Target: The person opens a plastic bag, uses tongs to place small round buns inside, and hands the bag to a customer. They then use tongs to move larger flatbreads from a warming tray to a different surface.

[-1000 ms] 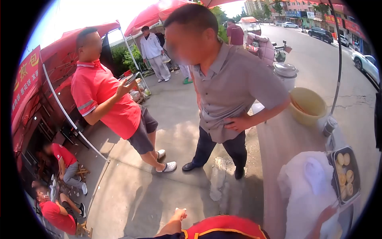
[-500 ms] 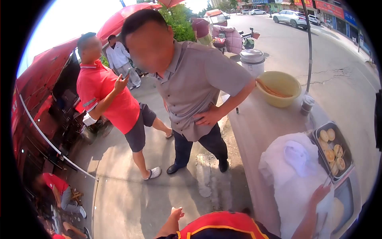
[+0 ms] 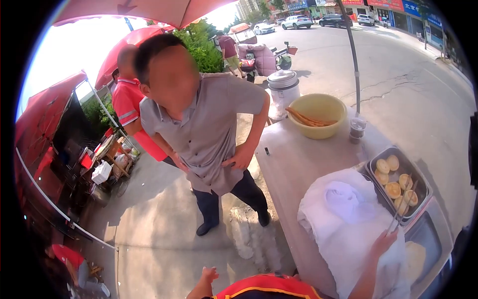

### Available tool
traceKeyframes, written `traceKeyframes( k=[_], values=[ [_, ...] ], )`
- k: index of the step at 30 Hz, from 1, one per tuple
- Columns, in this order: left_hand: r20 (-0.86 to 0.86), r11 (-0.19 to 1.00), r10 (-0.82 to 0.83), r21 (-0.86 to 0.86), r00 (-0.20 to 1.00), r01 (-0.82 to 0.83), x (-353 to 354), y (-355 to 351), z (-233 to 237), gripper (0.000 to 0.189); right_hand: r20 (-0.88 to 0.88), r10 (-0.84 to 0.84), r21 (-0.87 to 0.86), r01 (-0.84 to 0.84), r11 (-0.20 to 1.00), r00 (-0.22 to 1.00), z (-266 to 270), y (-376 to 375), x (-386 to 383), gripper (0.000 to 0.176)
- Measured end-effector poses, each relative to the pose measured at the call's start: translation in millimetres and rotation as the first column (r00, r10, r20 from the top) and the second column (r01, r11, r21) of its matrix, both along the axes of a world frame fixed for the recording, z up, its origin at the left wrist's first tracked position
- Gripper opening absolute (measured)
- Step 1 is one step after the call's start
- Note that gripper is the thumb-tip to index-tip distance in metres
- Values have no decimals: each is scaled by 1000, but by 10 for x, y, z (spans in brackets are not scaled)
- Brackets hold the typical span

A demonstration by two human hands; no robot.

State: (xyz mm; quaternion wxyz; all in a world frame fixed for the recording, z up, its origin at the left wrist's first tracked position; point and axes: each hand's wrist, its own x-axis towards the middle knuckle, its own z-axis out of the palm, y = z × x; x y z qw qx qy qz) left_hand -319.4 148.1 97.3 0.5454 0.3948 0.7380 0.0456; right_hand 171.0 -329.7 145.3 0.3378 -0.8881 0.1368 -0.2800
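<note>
Right hand [image 3: 383,242] has its fingers closed around the handle end of some thin metal tongs [image 3: 400,212], and those now reach well in over the metal tray [image 3: 423,185], where half a second ago they were only about at its near edge. Long axis runs from the hand out to the round breads [image 3: 393,189], arms slightly spread, tips pointing away from the wearer; can't tell if they pinch a bread. Left hand [image 3: 210,273] is half open, nothing visible in it. White cloth [image 3: 343,199] is bunched on the tabletop [image 3: 286,164] beside the tray, yellow bowl [image 3: 326,112] farther off. Person in red [image 3: 127,99] is now mostly behind the grey-shirted person [image 3: 199,134]. Blue sign [image 3: 420,11] across the road reads 北京; the rest is too small.
</note>
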Motion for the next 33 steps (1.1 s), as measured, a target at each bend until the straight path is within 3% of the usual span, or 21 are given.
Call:
traceKeyframes(
  k=[9, 13, 16, 21, 23, 27, 30, 33],
  values=[
    [68, 983, -180, -23, 981, 182, 203, 276, -351, 49, -57, 8, 123, -1, 992, 998, 219, 56, -63, 52],
    [214, 986, -169, 21, 962, 168, 154, 523, -717, 73, -33, 15, 131, -11, 991, 999, 250, 54, -90, 51],
    [284, 989, -124, -43, 951, 142, 170, 562, -665, 81, -8, 30, 124, -29, 992, 1000, 177, 24, -79, 51],
    [84, 975, -222, 20, 972, 221, 353, 269, -113, 80, -40, 27, 84, -24, 996, 999, 295, 51, -109, 51],
    [231, 975, -207, -33, 951, 220, 210, 299, -100, 79, 40, 62, 98, -66, 993, 997, 288, 37, -120, 51],
    [447, 941, -76, -263, 891, 211, 143, 349, 3, 79, -1, 44, 71, -44, 997, 999, 363, 38, -145, 54],
    [130, 954, -293, -26, 947, 299, 247, 165, 57, 80, -29, 43, 32, -43, 999, 999, 370, 38, -153, 54],
    [119, 955, -296, 24, 948, 295, 306, 57, 171, 81, -22, 61, -45, -62, 997, 998, 349, 66, -145, 54]
  ],
)
